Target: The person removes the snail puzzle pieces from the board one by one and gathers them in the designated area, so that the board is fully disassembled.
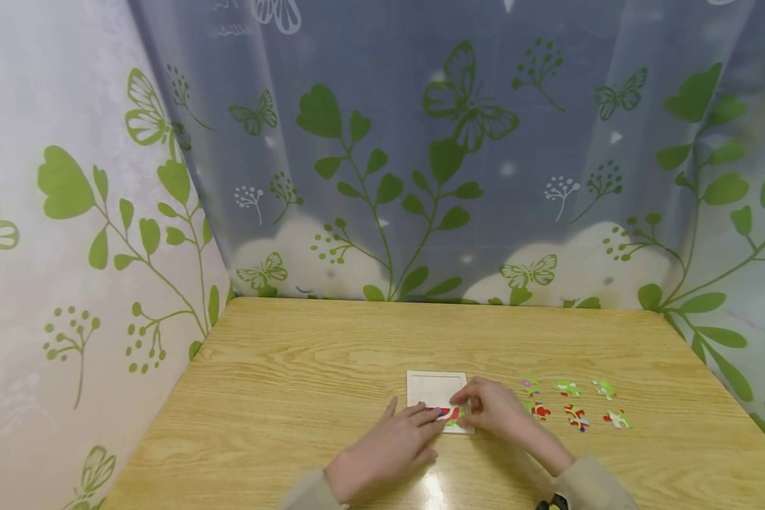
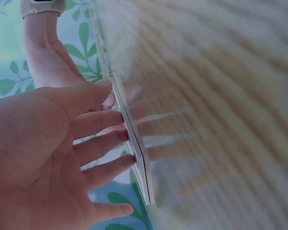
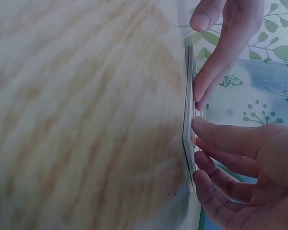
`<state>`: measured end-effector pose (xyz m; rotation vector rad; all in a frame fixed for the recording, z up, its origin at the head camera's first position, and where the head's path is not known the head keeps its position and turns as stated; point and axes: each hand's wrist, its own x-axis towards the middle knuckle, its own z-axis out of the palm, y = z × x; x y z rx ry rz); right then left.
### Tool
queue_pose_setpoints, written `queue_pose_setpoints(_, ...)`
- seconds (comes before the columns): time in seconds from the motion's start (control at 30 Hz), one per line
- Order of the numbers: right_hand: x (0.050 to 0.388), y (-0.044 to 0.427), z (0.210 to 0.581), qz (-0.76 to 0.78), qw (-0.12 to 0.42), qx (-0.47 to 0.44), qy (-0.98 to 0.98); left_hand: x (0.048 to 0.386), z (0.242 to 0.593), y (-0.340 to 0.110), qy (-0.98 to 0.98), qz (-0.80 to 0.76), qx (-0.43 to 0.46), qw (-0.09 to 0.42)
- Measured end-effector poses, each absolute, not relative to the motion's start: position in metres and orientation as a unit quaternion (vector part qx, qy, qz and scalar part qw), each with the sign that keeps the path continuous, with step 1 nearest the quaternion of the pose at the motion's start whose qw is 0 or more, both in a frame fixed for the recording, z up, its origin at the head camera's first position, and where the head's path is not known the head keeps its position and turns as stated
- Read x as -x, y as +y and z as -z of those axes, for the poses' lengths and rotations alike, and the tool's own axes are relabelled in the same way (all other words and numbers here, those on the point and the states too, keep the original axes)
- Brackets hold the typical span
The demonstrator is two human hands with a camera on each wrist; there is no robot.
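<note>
A small square puzzle board (image 1: 435, 386) with a pale frame lies on the table, its near part filled with red, blue and green pieces. My left hand (image 1: 398, 440) rests on its near left part, fingers extended; in the left wrist view those fingers (image 2: 105, 143) reach the board's edge (image 2: 139, 148). Over the right side, my right hand (image 1: 494, 409) has its bent thumb and fingers around a red and green puzzle piece (image 1: 454, 414) at the board's surface. The right wrist view shows the right hand (image 3: 249, 163) with fingertips against the board (image 3: 188, 120), hiding most of the piece.
Several loose puzzle pieces lie in two rows on the right, among them a green one (image 1: 604, 388), a red one (image 1: 576, 416) and a pale one (image 1: 618, 419). The wooden table (image 1: 280, 361) meets a printed curtain (image 1: 382, 177) at its back and sides.
</note>
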<state>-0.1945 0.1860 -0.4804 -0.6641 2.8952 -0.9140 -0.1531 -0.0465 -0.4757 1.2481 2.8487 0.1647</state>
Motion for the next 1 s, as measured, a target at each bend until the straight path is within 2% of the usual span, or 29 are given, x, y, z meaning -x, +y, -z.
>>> queue_pose_setpoints(0.4,0.1971,0.1823,0.4787,0.270,0.018,0.227,0.936,0.1527,0.4739,-0.0453,0.916,-0.058,-0.397,0.018)
queue_pose_setpoints(0.67,0.1986,0.1813,0.4787,0.300,0.033,0.207,0.930,0.1533,0.4732,-0.0449,0.918,-0.062,-0.392,0.021)
queue_pose_setpoints(1.0,0.2027,0.1882,0.4782,0.356,0.045,0.233,0.904,0.1533,0.4732,-0.0449,0.917,-0.052,-0.394,0.023)
